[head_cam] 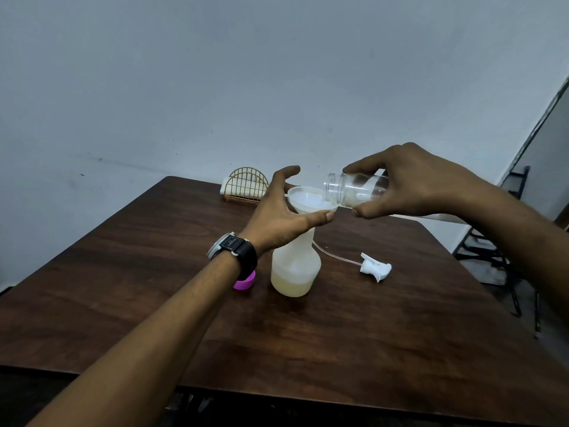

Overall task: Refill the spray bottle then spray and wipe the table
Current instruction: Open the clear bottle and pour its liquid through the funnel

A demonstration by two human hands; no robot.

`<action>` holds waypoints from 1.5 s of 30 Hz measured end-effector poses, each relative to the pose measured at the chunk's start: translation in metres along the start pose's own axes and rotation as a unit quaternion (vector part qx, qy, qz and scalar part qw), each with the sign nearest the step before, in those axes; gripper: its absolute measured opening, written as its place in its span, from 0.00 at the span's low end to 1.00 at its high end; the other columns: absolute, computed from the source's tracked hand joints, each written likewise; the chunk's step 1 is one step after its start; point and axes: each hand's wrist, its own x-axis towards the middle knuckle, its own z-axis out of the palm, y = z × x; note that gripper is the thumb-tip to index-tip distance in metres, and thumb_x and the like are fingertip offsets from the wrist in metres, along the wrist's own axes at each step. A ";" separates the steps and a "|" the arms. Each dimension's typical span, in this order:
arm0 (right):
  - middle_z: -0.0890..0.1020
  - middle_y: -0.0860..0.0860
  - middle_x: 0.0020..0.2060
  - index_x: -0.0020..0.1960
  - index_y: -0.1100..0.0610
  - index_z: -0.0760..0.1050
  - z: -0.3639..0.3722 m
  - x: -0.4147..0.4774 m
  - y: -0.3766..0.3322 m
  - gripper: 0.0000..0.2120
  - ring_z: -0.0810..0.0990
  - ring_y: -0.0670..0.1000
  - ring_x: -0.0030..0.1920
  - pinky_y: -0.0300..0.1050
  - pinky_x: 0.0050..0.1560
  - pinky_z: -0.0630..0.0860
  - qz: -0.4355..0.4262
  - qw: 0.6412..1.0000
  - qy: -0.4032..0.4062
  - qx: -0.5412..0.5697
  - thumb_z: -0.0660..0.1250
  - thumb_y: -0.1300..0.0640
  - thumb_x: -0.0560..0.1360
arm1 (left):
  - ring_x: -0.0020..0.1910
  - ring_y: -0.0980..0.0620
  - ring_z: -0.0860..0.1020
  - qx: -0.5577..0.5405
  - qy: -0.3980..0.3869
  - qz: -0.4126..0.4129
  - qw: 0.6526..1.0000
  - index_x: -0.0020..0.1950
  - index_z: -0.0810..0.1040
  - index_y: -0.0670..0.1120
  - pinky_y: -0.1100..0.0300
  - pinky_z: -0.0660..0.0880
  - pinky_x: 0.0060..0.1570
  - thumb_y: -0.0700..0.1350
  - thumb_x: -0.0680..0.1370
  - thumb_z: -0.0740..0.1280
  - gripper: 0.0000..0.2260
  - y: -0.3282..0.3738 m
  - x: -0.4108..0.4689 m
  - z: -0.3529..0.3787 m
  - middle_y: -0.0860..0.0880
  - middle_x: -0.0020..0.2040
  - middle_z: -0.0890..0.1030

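Observation:
A translucent white spray bottle (295, 266) stands mid-table, holding pale yellowish liquid in its lower part. A white funnel (308, 200) sits in its neck. My left hand (281, 217), a black watch on its wrist, cups the funnel's rim between thumb and fingers. My right hand (412, 183) grips a clear plastic bottle (354, 189), tipped sideways with its open mouth over the funnel. The white spray head (376, 268) with its thin tube lies on the table to the right of the spray bottle.
A pink cap (244, 282) lies left of the spray bottle, partly behind my wrist. A gold wire holder (248, 188) with white napkins stands at the far edge of the dark wooden table (338, 334). A black metal frame (498, 254) stands off the right side.

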 end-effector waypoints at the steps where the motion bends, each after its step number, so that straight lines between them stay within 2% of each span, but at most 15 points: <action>1: 0.81 0.29 0.46 0.63 0.38 0.81 0.000 0.000 -0.001 0.28 0.80 0.36 0.45 0.51 0.48 0.82 0.000 1.000 -0.001 -0.002 0.79 0.42 0.63 | 0.58 0.51 0.80 0.001 0.000 -0.001 1.000 0.77 0.61 0.59 0.49 0.80 0.61 0.59 0.64 0.81 0.47 0.000 0.000 0.000 0.60 0.58 0.73; 6: 0.82 0.31 0.47 0.65 0.40 0.81 -0.001 -0.001 -0.004 0.29 0.78 0.35 0.47 0.52 0.50 0.81 -0.002 1.000 -0.003 -0.006 0.80 0.44 0.63 | 0.59 0.52 0.80 0.000 0.001 -0.003 1.000 0.77 0.61 0.59 0.48 0.80 0.60 0.60 0.63 0.81 0.48 0.001 0.000 0.000 0.59 0.58 0.73; 8: 0.82 0.34 0.51 0.68 0.41 0.79 -0.002 -0.001 -0.006 0.32 0.78 0.35 0.47 0.51 0.51 0.81 -0.006 1.000 -0.007 -0.007 0.80 0.44 0.64 | 0.58 0.51 0.80 -0.001 0.000 -0.003 1.000 0.77 0.61 0.59 0.47 0.81 0.60 0.60 0.63 0.81 0.48 0.001 -0.001 0.000 0.60 0.58 0.73; 13: 0.83 0.38 0.58 0.71 0.41 0.77 -0.003 0.000 -0.008 0.34 0.83 0.46 0.51 0.55 0.54 0.81 -0.019 0.999 -0.016 -0.029 0.79 0.46 0.66 | 0.58 0.52 0.80 -0.004 0.001 -0.002 1.000 0.78 0.61 0.58 0.50 0.79 0.61 0.58 0.64 0.82 0.47 0.001 0.000 0.001 0.57 0.58 0.73; 17: 0.82 0.37 0.59 0.72 0.40 0.75 -0.002 0.002 -0.007 0.35 0.83 0.45 0.52 0.54 0.54 0.81 -0.027 0.998 -0.010 -0.050 0.78 0.45 0.67 | 0.58 0.52 0.80 -0.006 0.001 -0.002 1.000 0.78 0.61 0.58 0.50 0.79 0.61 0.58 0.64 0.82 0.47 0.001 0.000 0.001 0.59 0.58 0.73; 20: 0.81 0.36 0.60 0.72 0.37 0.74 -0.001 0.003 -0.004 0.34 0.83 0.43 0.52 0.50 0.50 0.80 -0.033 0.998 -0.001 -0.062 0.78 0.44 0.67 | 0.58 0.52 0.80 -0.005 0.001 -0.002 1.000 0.78 0.61 0.58 0.51 0.79 0.62 0.60 0.63 0.81 0.48 0.000 0.000 0.001 0.59 0.58 0.73; 23: 0.80 0.35 0.60 0.72 0.36 0.74 0.001 0.005 -0.002 0.33 0.83 0.42 0.52 0.43 0.41 0.73 -0.043 0.996 0.010 -0.077 0.77 0.45 0.68 | 0.59 0.53 0.79 -0.003 0.001 -0.002 1.000 0.77 0.61 0.58 0.51 0.79 0.62 0.59 0.63 0.82 0.48 0.000 0.001 0.001 0.59 0.59 0.73; 27: 0.79 0.35 0.62 0.73 0.35 0.72 0.001 0.007 -0.003 0.33 0.81 0.43 0.54 0.41 0.38 0.68 -0.055 0.993 0.020 -0.107 0.77 0.44 0.69 | 0.59 0.52 0.79 -0.001 0.002 -0.001 1.000 0.77 0.61 0.59 0.50 0.79 0.62 0.60 0.63 0.82 0.47 -0.002 0.001 0.001 0.57 0.60 0.73; 30: 0.78 0.35 0.64 0.73 0.34 0.72 0.001 0.009 -0.004 0.33 0.81 0.42 0.57 0.42 0.38 0.67 -0.064 0.989 0.023 -0.131 0.76 0.43 0.69 | 0.59 0.51 0.80 0.000 0.002 0.000 1.000 0.77 0.61 0.60 0.48 0.80 0.61 0.60 0.63 0.81 0.48 -0.002 0.001 0.001 0.57 0.60 0.74; 34: 0.77 0.36 0.66 0.74 0.34 0.70 0.000 0.012 -0.008 0.33 0.79 0.44 0.60 0.45 0.42 0.68 -0.075 0.983 0.027 -0.166 0.74 0.43 0.70 | 0.58 0.54 0.79 -0.004 0.005 0.002 1.000 0.77 0.61 0.59 0.51 0.79 0.61 0.61 0.61 0.81 0.48 -0.003 0.001 0.001 0.60 0.58 0.73; 36: 0.77 0.37 0.67 0.75 0.34 0.70 0.000 0.013 -0.009 0.33 0.78 0.45 0.61 0.44 0.40 0.66 -0.081 0.980 0.026 -0.179 0.74 0.42 0.71 | 0.58 0.54 0.80 -0.005 0.005 0.000 1.000 0.77 0.61 0.60 0.50 0.80 0.60 0.63 0.60 0.80 0.49 -0.002 0.000 0.001 0.60 0.58 0.73; 39: 0.77 0.37 0.68 0.76 0.35 0.69 0.000 0.015 -0.011 0.33 0.76 0.47 0.65 0.43 0.37 0.62 -0.091 0.970 0.032 -0.222 0.73 0.45 0.72 | 0.59 0.54 0.79 -0.008 0.005 0.000 1.000 0.77 0.61 0.60 0.50 0.80 0.59 0.63 0.59 0.80 0.50 -0.002 0.000 0.002 0.60 0.58 0.73; 45: 0.76 0.37 0.70 0.76 0.36 0.69 0.000 0.020 -0.018 0.32 0.76 0.48 0.67 0.44 0.40 0.65 -0.120 0.953 0.041 -0.277 0.72 0.48 0.75 | 0.58 0.51 0.80 -0.009 0.004 -0.003 1.000 0.77 0.59 0.60 0.48 0.81 0.58 0.62 0.61 0.80 0.49 -0.002 0.001 0.002 0.57 0.60 0.74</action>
